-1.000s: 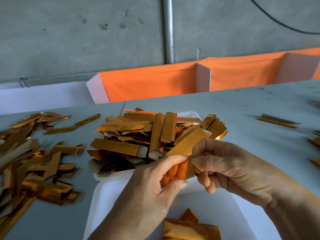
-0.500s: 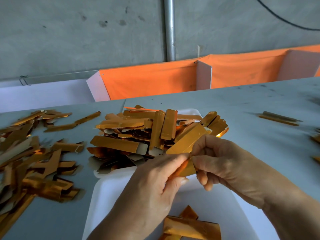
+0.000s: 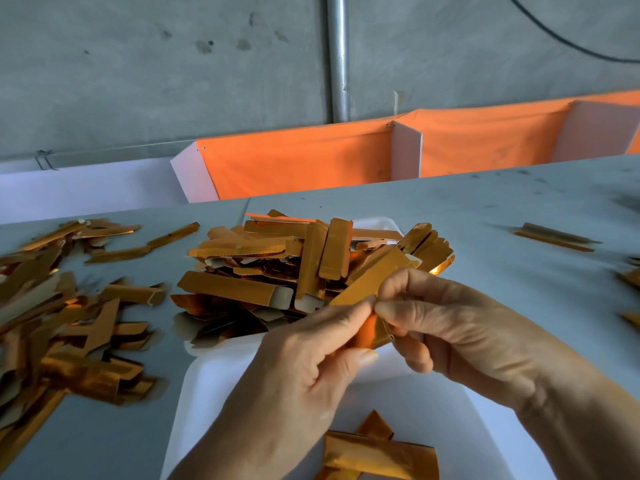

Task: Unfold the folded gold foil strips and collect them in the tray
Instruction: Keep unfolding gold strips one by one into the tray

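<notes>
Gold foil strip [image 3: 372,284] held above the near white tray [image 3: 207,386], pinched at its lower end between both hands and rising up and to the right over the heap behind. Left hand [image 3: 294,382], entering from the bottom edge, with thumb and forefinger closed on the strip's lower left side; remaining fingers curled beneath, out of sight. Right hand [image 3: 460,327], entering from the lower right corner, with thumb and forefinger tips nipping the strip's lower right edge, other fingers curled loosely below it. Fingertips of the two hands nearly touching at the strip. A few flattened strips [image 3: 377,452] lying crossed in the near tray, at the bottom edge of the view. Heap of folded strips [image 3: 277,265] piled on a second white tray [image 3: 381,224] just beyond the hands, toward the middle of the grey worktop [image 3: 485,202]. Loose scatter of strips [image 3: 69,323] spread along the worktop's left side; two more strips [image 3: 554,235] lying apart toward its right edge. Orange cloth bins [image 3: 294,161] behind the worktop's far edge, against a concrete wall [image 3: 138,64] with a vertical metal pipe [image 3: 337,57].
</notes>
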`<state>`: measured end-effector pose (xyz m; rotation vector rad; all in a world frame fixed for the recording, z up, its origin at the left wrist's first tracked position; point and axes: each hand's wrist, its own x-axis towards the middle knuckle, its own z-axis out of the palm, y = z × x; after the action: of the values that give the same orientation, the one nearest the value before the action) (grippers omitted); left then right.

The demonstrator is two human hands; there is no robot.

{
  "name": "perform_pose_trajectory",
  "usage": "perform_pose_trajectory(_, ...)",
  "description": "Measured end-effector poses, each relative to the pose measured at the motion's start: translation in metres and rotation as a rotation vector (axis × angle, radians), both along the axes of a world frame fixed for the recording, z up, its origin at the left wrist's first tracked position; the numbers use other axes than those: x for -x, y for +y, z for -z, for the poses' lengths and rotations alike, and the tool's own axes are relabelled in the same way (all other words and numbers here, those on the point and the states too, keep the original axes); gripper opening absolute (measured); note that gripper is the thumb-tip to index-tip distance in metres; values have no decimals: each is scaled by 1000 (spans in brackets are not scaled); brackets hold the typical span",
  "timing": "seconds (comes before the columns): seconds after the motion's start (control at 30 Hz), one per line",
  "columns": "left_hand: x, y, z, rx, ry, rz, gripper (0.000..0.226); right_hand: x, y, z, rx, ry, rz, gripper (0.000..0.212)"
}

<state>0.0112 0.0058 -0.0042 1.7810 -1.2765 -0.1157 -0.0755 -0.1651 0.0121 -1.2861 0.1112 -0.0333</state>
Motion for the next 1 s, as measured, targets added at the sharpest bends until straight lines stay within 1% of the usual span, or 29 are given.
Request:
perform_pose_trajectory(0.13, -2, 0, -2, 13, 103, -1, 40, -5, 7, 3, -134, 56, 35, 18)
perform_pose_trajectory(0.2, -3, 0, -3, -5, 115, 8, 37, -6, 7, 4, -147, 77, 21, 21)
perform_pose_trajectory(0.3, -5, 1, 0, -66, 83, -10, 35, -7, 6, 6, -55, 109, 7, 26)
perform_pose_trajectory(0.47, -7, 0, 5, -176, 167, -61, 26, -7, 2, 7, 117, 222, -19, 21)
perform_pose_trajectory(0.5, -8, 0, 4, -188, 191, -79, 30, -7, 1, 6, 149, 240, -15, 22)
perform_pose_trajectory(0.57, -9, 1, 5, -230, 239, -114, 45, -9, 2, 7, 296, 244, 84, 22)
perform_pose_trajectory(0.6, -9, 1, 5, -256, 256, -124, 53, -10, 3, 10, 441, 217, 210, 21)
perform_pose_trajectory(0.63, -9, 2, 4, -289, 265, -136, 61, -13, 3, 15, 634, 156, 394, 16)
perform_pose_trajectory(0.67, -8, 2, 3, -319, 257, -159, 66, -15, 2, 19, 864, 52, 573, 7)
perform_pose_trajectory(0.7, -8, 2, 3, -324, 232, -191, 66, -18, 4, 21, 1118, -38, 673, 13)
perform_pose_trajectory(0.73, -8, 1, 2, -293, 202, -229, 63, -21, 6, 24, 1322, -96, 666, 31)
perform_pose_trajectory(0.77, -9, 1, 2, -246, 177, -266, 56, -26, 9, 28, 1453, -112, 576, 49)
perform_pose_trajectory(0.8, -10, 1, 3, -202, 152, -296, 45, -31, 12, 32, 1530, -84, 478, 61)
perform_pose_trajectory(0.83, -10, 1, 4, -171, 128, -321, 30, -35, 14, 35, 1564, -58, 415, 68)
perform_pose_trajectory(0.87, -10, 0, 4, -152, 107, -342, 16, -38, 15, 37, 1574, -38, 369, 70)
perform_pose_trajectory(0.9, -11, 0, 5, -142, 89, -359, 6, -41, 16, 39, 1579, -32, 331, 68)
perform_pose_trajectory(0.93, -11, 0, 6, -133, 72, -368, 4, -42, 16, 40, 1588, -38, 306, 66)
perform_pose_trajectory(1.0, -11, 0, 8, -116, 50, -375, 9, -43, 15, 42, 1575, -71, 325, 61)
